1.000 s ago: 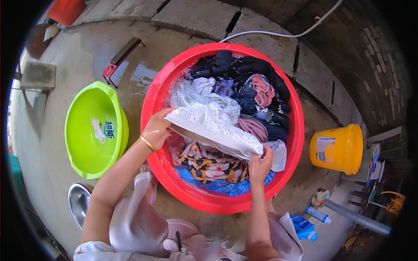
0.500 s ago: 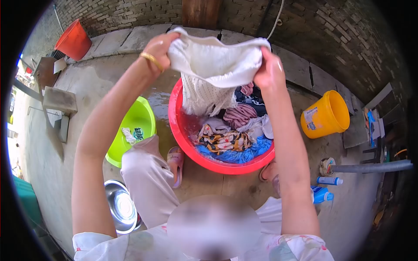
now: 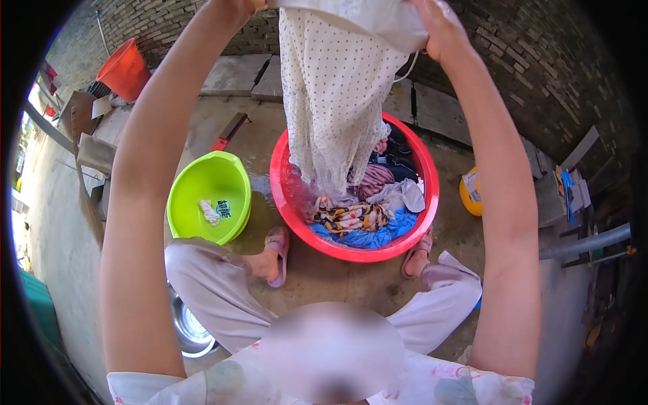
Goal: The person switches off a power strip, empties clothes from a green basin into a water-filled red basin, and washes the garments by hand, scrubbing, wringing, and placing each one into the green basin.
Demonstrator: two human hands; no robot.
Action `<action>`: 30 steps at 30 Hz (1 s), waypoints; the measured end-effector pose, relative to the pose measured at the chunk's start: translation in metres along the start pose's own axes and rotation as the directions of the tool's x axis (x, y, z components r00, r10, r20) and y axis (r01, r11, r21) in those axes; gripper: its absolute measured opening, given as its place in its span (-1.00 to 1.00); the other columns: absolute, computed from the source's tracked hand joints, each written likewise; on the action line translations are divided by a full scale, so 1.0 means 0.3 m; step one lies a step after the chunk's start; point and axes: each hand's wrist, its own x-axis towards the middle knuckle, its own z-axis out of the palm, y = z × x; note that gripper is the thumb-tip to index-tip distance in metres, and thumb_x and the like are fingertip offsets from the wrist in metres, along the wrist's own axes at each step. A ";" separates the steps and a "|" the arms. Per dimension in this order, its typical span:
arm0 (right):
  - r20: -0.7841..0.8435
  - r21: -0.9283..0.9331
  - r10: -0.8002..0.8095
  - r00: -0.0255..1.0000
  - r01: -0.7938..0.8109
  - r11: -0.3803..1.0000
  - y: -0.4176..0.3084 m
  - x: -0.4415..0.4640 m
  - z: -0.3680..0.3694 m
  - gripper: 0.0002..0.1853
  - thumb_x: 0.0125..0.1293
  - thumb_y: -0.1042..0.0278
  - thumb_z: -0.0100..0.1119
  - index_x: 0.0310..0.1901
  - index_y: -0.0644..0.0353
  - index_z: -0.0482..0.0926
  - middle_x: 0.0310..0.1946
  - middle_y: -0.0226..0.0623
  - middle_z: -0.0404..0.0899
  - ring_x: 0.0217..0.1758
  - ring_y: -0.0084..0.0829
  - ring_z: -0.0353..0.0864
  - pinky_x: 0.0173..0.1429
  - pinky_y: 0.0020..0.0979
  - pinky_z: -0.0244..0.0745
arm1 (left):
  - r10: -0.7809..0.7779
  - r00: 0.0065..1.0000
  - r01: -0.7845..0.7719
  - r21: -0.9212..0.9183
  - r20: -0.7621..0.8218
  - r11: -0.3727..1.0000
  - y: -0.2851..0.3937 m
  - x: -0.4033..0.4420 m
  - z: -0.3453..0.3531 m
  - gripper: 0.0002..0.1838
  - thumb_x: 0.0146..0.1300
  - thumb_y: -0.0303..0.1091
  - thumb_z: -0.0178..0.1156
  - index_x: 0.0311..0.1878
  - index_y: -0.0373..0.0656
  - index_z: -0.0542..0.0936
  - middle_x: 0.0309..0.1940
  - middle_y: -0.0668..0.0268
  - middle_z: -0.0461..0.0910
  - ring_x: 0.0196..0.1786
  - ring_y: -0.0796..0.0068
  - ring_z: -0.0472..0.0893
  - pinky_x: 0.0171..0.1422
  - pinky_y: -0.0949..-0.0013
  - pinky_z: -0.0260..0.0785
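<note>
A white dotted garment [image 3: 334, 88] hangs stretched between my raised hands, its lower end reaching down into the red tub [image 3: 368, 254]. My left hand [image 3: 248, 5] grips the left end of its pale band at the top edge of the view, mostly cut off. My right hand [image 3: 439, 30] is closed on the band's right end. In the tub lie a patterned orange and black cloth [image 3: 351, 217], a blue cloth [image 3: 368, 236], a striped pink cloth [image 3: 372, 181] and dark clothes [image 3: 399, 145], with water at the left.
Left of the tub stands a green basin [image 3: 185, 199] with a small white cloth in it. A metal bowl [image 3: 192, 331] is beside my leg. A yellow bucket [image 3: 470, 192] sits at the right, partly behind my arm. An orange bucket [image 3: 125, 71] stands at the back left.
Both hands have risen from over the tub to the top of the view, lifting the white garment, which now hangs at length. The camera view has tilted upward.
</note>
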 end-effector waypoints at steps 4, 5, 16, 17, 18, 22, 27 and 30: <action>0.135 -0.840 -0.022 0.991 0.126 0.527 0.617 0.072 -0.076 -0.66 0.11 0.11 0.16 -0.30 0.27 0.61 -0.41 -0.05 0.61 -0.27 -0.26 0.63 -0.21 -0.30 0.47 | -0.058 0.991 0.098 0.362 -0.120 0.927 -0.314 -0.127 -0.256 -0.84 0.21 -0.33 0.07 -0.22 -0.20 0.53 -0.34 0.26 0.58 -0.29 0.37 0.59 -0.14 0.31 0.48; -0.018 -0.771 0.150 0.988 -0.110 0.627 0.670 -0.033 -0.032 -0.68 0.10 0.18 0.11 -0.33 0.33 0.61 -0.31 0.15 0.57 -0.20 -0.03 0.60 -0.14 -0.20 0.47 | 0.001 1.000 -0.015 0.503 0.028 0.864 -0.458 -0.128 -0.400 -0.85 0.17 -0.33 0.08 -0.23 -0.14 0.53 -0.37 0.32 0.57 -0.30 0.44 0.57 -0.17 0.36 0.44; 0.152 -0.951 0.320 0.935 0.050 0.306 1.881 -0.368 0.122 -0.66 0.20 0.28 -0.04 0.03 0.10 0.36 -0.42 0.07 0.57 -0.35 0.05 0.59 -0.28 0.00 0.44 | -0.404 0.852 0.266 0.941 -0.332 -0.211 -1.598 -0.394 -1.042 -0.47 0.23 -0.15 -0.02 0.28 0.00 0.23 -0.23 -0.10 0.57 -0.15 -0.10 0.56 -0.01 0.01 0.37; 0.167 -0.934 0.382 0.909 0.022 0.355 1.923 -0.365 0.117 -0.65 0.20 0.28 -0.05 0.04 0.09 0.36 -0.43 0.05 0.57 -0.37 0.05 0.59 -0.29 0.00 0.44 | -0.444 0.786 0.319 0.897 -0.431 -0.306 -1.632 -0.406 -1.044 -0.42 0.25 -0.09 -0.03 0.32 0.03 0.14 -0.25 -0.09 0.57 -0.17 -0.11 0.57 -0.03 -0.02 0.38; 0.184 -0.916 0.441 0.879 -0.009 0.401 1.962 -0.366 0.111 -0.65 0.21 0.28 -0.07 0.05 0.08 0.35 -0.44 0.03 0.57 -0.39 0.05 0.58 -0.29 0.01 0.44 | -0.456 0.774 0.323 0.893 -0.439 -0.312 -1.657 -0.410 -1.057 -0.42 0.25 -0.09 -0.03 0.32 0.03 0.14 -0.25 -0.09 0.57 -0.17 -0.11 0.57 -0.03 -0.02 0.38; 0.145 -0.901 0.519 0.842 -0.105 0.422 2.147 -0.386 0.095 -0.65 0.22 0.26 -0.09 0.05 0.08 0.35 -0.45 0.05 0.57 -0.42 0.06 0.57 -0.32 0.03 0.44 | -0.427 0.802 0.278 0.894 -0.418 -0.352 -1.848 -0.458 -1.198 -0.46 0.30 -0.01 -0.11 0.26 -0.09 0.22 -0.33 -0.05 0.59 -0.26 -0.18 0.57 -0.15 -0.09 0.37; 0.257 -0.946 0.681 0.686 0.033 0.324 2.687 -0.538 0.031 -0.56 0.17 0.14 0.01 0.01 0.24 0.38 -0.35 0.04 0.57 -0.33 -0.04 0.59 -0.26 -0.04 0.47 | -0.397 0.909 -0.046 0.916 -0.127 -0.398 -1.976 -0.392 -1.237 -0.58 0.25 -0.11 -0.12 -0.03 -0.24 0.50 -0.05 0.04 0.51 0.02 0.04 0.48 0.15 0.05 0.28; 0.151 -0.930 0.689 0.709 -0.135 0.342 3.005 -0.701 -0.028 -0.53 0.17 0.14 0.04 0.04 0.28 0.41 -0.10 0.01 0.49 -0.10 -0.16 0.53 -0.08 -0.21 0.46 | -0.423 0.906 -0.162 0.938 0.018 -0.306 -1.962 -0.480 -1.301 -0.61 0.22 -0.15 -0.10 -0.07 -0.20 0.53 -0.05 0.03 0.51 0.02 0.05 0.49 0.12 0.06 0.31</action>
